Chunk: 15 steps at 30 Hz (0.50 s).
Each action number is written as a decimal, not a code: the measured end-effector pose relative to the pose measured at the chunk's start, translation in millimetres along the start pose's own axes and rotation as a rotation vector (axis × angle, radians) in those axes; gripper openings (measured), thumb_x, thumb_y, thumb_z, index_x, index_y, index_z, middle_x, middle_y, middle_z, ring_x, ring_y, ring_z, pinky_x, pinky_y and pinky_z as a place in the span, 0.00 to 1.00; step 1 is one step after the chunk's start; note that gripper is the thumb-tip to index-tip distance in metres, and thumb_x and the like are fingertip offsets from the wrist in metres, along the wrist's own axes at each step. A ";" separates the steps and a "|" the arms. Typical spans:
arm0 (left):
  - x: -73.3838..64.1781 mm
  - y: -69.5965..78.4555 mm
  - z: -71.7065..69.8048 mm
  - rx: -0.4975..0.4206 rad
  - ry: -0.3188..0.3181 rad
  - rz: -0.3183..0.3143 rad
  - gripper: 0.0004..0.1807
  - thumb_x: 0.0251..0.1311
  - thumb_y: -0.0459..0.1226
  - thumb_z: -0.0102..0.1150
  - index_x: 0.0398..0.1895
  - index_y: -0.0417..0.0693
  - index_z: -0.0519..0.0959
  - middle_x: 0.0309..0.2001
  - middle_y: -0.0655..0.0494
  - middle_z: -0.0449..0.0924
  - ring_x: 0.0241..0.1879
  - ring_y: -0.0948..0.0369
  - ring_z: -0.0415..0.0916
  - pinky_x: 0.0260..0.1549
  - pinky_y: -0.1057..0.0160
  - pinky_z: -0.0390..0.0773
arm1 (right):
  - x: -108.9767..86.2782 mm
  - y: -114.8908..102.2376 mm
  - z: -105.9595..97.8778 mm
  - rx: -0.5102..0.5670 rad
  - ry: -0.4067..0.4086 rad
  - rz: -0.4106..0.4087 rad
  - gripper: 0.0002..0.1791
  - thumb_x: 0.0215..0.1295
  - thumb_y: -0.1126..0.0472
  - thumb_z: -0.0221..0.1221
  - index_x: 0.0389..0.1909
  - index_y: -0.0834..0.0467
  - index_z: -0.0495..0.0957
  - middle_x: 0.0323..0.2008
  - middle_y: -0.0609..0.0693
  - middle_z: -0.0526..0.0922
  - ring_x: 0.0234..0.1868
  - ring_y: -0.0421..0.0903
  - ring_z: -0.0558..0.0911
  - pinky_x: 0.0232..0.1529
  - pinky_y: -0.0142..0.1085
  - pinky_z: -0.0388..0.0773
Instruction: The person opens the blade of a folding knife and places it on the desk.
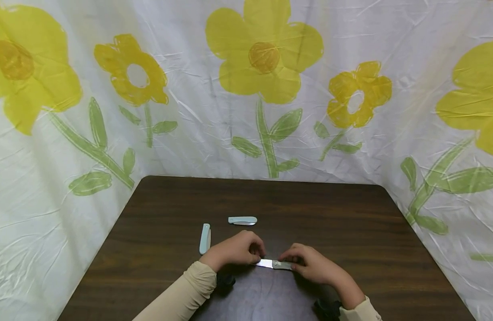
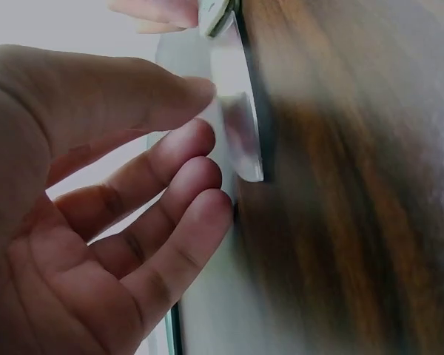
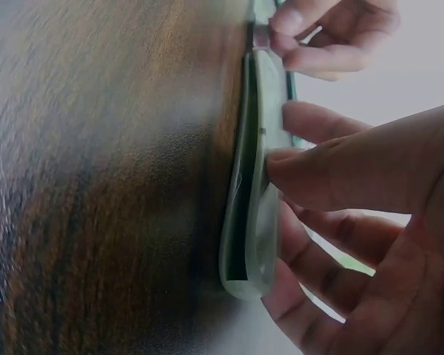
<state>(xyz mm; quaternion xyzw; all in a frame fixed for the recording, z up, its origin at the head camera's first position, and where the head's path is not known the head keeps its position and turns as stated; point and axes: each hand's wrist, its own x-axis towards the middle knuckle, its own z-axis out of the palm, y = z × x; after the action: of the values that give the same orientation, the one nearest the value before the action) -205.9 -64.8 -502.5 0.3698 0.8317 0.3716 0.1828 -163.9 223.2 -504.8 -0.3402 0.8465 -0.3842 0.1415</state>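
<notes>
A folding knife (image 1: 267, 263) with a pale green handle (image 3: 266, 222) lies across the near middle of the dark table, its blade (image 2: 237, 111) swung out to the left. My right hand (image 1: 316, 265) pinches the handle between thumb and fingers. At the blade, my left hand (image 1: 238, 249) keeps its thumb tip against or very close to the edge, its fingers loosely bent beside it. The blade's tip shows bare in the left wrist view. Two similar pale blue folding knives lie folded: one upright (image 1: 205, 239) near my left wrist, one crosswise (image 1: 242, 220) farther back.
The brown wood-grain table (image 1: 330, 214) has rounded far corners. A white curtain (image 1: 190, 147) with yellow flowers hangs behind and along both sides. Dark wrist straps (image 1: 326, 307) sit under my wrists.
</notes>
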 end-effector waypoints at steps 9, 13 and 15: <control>-2.3 -2.9 -2.6 0.036 0.319 -0.134 0.05 0.65 0.35 0.69 0.31 0.46 0.87 0.27 0.58 0.83 0.27 0.69 0.74 0.30 0.67 0.77 | 3.9 -2.1 -2.7 -0.030 0.002 0.015 0.14 0.74 0.68 0.62 0.57 0.56 0.85 0.46 0.50 0.83 0.43 0.36 0.78 0.44 0.35 0.79; -5.1 -4.4 -5.8 -0.016 0.495 -0.296 0.09 0.65 0.41 0.71 0.29 0.46 0.86 0.25 0.56 0.81 0.25 0.65 0.73 0.27 0.63 0.75 | 9.6 -1.9 -2.7 -0.045 0.032 0.006 0.11 0.75 0.64 0.63 0.55 0.56 0.85 0.45 0.49 0.84 0.42 0.34 0.77 0.43 0.36 0.79; -6.7 -5.3 -7.2 -0.074 0.516 -0.355 0.11 0.65 0.42 0.72 0.32 0.44 0.86 0.26 0.55 0.83 0.23 0.64 0.76 0.27 0.63 0.77 | 13.5 -1.8 -2.2 -0.058 0.057 0.000 0.10 0.75 0.63 0.64 0.53 0.57 0.86 0.44 0.49 0.84 0.42 0.34 0.77 0.43 0.36 0.80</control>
<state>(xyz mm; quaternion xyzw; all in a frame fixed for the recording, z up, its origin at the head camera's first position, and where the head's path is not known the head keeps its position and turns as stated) -208.2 -75.7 -501.6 0.1056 0.8880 0.4456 0.0410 -174.1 214.3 -501.7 -0.3333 0.8610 -0.3689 0.1074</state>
